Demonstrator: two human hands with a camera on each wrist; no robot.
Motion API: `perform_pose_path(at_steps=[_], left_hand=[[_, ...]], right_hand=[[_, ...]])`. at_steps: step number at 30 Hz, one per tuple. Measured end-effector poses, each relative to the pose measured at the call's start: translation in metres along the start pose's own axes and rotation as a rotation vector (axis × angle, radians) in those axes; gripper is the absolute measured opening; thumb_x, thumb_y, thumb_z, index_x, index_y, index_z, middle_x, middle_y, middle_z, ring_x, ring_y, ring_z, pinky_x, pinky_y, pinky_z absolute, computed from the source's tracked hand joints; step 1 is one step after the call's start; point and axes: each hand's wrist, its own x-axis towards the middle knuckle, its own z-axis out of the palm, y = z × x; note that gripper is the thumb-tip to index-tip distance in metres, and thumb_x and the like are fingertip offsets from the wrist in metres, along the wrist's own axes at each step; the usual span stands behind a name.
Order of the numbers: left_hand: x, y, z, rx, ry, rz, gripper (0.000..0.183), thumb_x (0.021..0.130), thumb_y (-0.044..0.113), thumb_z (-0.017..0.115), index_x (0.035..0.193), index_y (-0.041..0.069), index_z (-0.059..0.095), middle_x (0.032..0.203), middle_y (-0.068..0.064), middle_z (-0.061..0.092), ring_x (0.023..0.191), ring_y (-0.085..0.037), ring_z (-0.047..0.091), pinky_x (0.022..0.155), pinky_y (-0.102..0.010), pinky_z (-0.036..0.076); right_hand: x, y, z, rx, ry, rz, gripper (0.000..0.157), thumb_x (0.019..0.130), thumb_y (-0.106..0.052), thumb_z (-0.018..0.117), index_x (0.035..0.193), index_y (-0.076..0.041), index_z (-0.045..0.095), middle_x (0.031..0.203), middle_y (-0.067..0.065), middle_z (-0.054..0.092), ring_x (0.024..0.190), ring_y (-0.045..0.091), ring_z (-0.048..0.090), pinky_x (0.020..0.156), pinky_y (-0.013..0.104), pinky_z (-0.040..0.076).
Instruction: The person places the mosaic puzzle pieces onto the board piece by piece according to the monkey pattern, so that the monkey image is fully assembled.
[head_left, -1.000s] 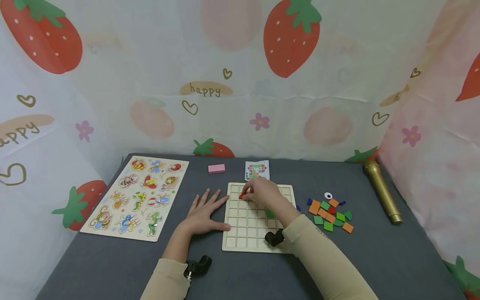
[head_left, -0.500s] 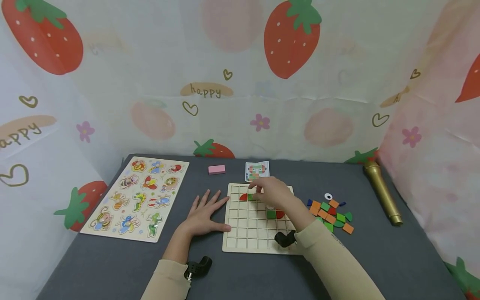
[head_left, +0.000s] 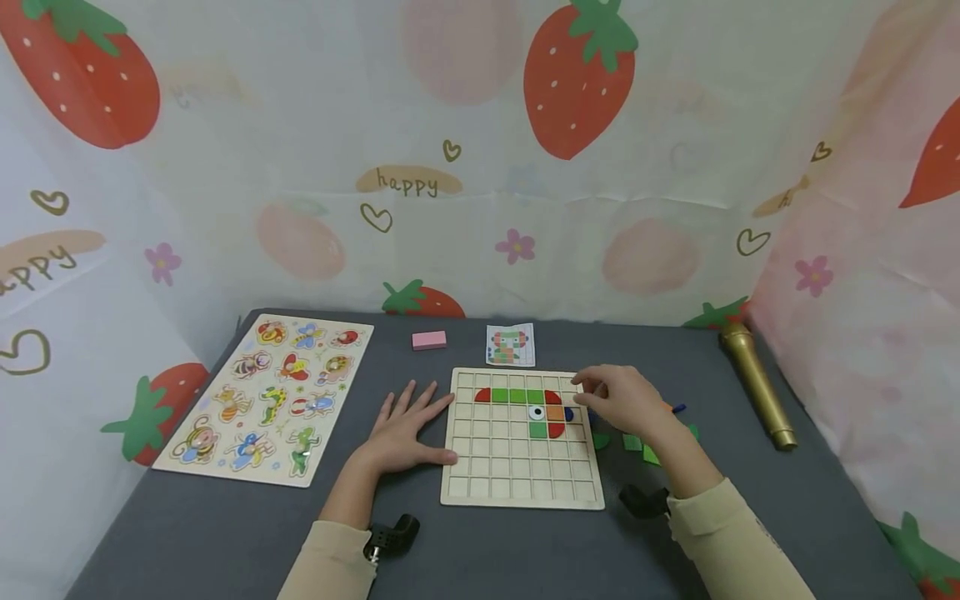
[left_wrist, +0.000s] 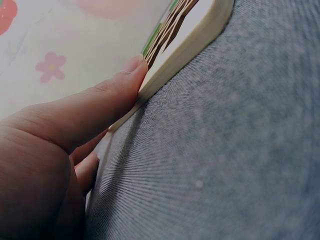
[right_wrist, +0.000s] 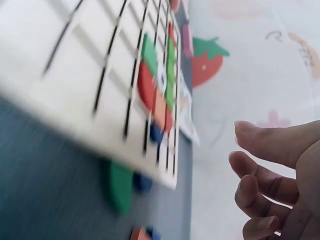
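Note:
A pale wooden grid board (head_left: pixel 480 467) lies on the dark cloth. On it, a row of green squares (head_left: pixel 519 396) runs between two red rounded pieces, with a white ring piece (head_left: pixel 536 412), an orange square (head_left: pixel 554 413) and a blue half-round (head_left: pixel 568 414) below. Another green square and red rounded piece sit under those. My left hand (head_left: pixel 401 437) is spread flat on the cloth, its thumb touching the board's left edge. My right hand (head_left: pixel 622 404) hovers at the board's upper right edge, fingers loosely bent; the right wrist view shows nothing between thumb and fingers (right_wrist: pixel 247 192).
Loose coloured tiles (head_left: pixel 632 442) lie right of the board, partly hidden by my right hand. Behind the board are a pattern card (head_left: pixel 510 346) and a pink block (head_left: pixel 429 340). A picture board (head_left: pixel 258 340) with insects lies left; a gold tube (head_left: pixel 759 387) lies far right.
My right hand has left the red and green pieces at the row's left end and moved right to the board's edge, uncovering the pattern. The left hand stays in place.

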Motion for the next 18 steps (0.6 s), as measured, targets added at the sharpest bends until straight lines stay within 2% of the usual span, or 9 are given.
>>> perform_pose_path(at_steps=[4, 12, 18], left_hand=[[0.001, -0.001, 0.001, 0.004, -0.005, -0.004, 0.102, 0.077, 0.067, 0.076, 0.160, 0.031, 0.031, 0.171, -0.005, 0.013, 0.157, -0.037, -0.006, 0.124, -0.061, -0.008], [0.001, 0.000, -0.002, 0.010, 0.000, -0.008, 0.101, 0.077, 0.068, 0.076, 0.160, 0.031, 0.032, 0.171, -0.004, 0.014, 0.157, -0.036, -0.006, 0.124, -0.061, -0.008], [0.000, 0.003, -0.002, 0.014, -0.008, -0.012, 0.101, 0.077, 0.067, 0.077, 0.160, 0.031, 0.032, 0.171, -0.004, 0.014, 0.157, -0.036, -0.005, 0.124, -0.061, -0.007]], right_hand=[[-0.017, 0.021, -0.004, 0.024, 0.013, 0.053, 0.028, 0.096, -0.021, 0.071, 0.121, -0.009, 0.072, 0.097, 0.002, 0.069, 0.067, 0.013, 0.061, 0.057, 0.029, 0.052], [-0.039, 0.057, -0.004, 0.008, 0.060, 0.077, 0.025, 0.095, -0.021, 0.072, 0.116, -0.007, 0.073, 0.094, 0.003, 0.070, 0.064, 0.012, 0.055, 0.053, 0.030, 0.046], [-0.053, 0.075, -0.001, -0.001, 0.101, 0.102, 0.023, 0.093, -0.023, 0.074, 0.110, -0.006, 0.074, 0.089, 0.002, 0.070, 0.071, 0.013, 0.056, 0.060, 0.031, 0.047]])
